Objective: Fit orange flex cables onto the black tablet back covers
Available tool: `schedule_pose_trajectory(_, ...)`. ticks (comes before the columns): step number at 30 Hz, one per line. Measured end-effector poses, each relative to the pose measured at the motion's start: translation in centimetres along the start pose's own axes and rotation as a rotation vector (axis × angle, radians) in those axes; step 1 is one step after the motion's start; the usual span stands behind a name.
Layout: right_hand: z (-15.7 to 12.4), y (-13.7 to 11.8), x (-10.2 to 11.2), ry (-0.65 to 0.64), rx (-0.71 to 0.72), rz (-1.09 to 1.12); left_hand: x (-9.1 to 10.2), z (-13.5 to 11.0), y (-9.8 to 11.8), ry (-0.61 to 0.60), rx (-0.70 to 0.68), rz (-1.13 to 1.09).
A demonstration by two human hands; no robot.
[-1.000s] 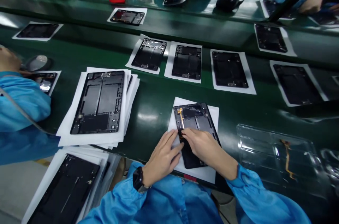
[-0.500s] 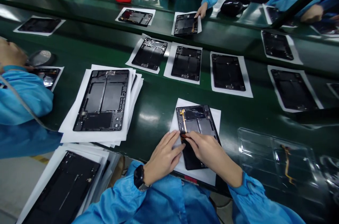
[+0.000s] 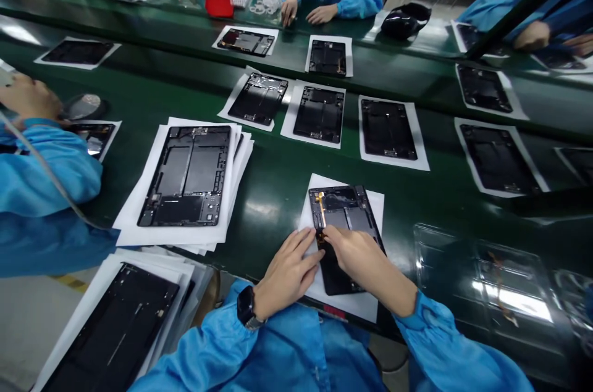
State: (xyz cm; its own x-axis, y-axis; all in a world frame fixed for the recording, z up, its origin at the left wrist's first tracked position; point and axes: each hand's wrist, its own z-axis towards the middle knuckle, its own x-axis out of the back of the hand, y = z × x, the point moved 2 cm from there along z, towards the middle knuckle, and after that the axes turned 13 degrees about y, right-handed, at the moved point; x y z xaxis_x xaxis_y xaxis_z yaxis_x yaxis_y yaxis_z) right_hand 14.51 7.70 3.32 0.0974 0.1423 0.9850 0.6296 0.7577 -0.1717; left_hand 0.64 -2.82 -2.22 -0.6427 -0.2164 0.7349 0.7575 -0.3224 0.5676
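Note:
In front of me, a black tablet housing [image 3: 340,275] lies open on a white sheet [image 3: 368,305], its inner parts facing up. An orange flex cable [image 3: 323,210] runs down the housing's left side. My right hand [image 3: 359,256] is over the housing, thumb and fingers closed at the cable's lower end; the fingertips partly hide it. Fingers stretched out, my left hand [image 3: 291,265] rests along the housing's left edge, its tips close to the right fingertips.
Left of me are stacks of paper sheets with tablet housings [image 3: 185,176] [image 3: 109,330]. A clear plastic tray [image 3: 445,262] with an orange flex cable [image 3: 498,287] sits to the right. Several housings on sheets line the green bench [image 3: 269,188]. Co-workers sit opposite and at left.
My right hand has shifted slightly at the cable, its fingers more curled; my left hand stays put. The co-worker opposite has drawn a hand back from a housing. The view has turned slightly.

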Motion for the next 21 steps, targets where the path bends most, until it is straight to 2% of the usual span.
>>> schedule_pose_trajectory(9, 0.1, -0.3, -0.4, 0.013, 0.034, -0.033, 0.0, 0.1, 0.0, -0.007, 0.001, 0.008)
schedule_pose_trajectory(14, -0.5, -0.6, -0.9, 0.073, 0.001, 0.092, 1.6, 0.3, 0.3, -0.095, -0.044, 0.006)
schedule_pose_trajectory(17, -1.7, 0.3, -0.6, 0.269, -0.155, 0.370, 3.0, 3.1, 0.7, -0.112, -0.056, 0.069)
schedule_pose_trajectory(19, -3.2, 1.2, -0.3, 0.488, -0.355, 0.632, 3.0, 6.8, 0.6, -0.057, 0.001, 0.174)
schedule_pose_trajectory(21, -5.2, 1.8, -0.4, 0.671, -0.588, 0.866, 2.0, 11.4, 0.2, -0.031, 0.080, 0.290)
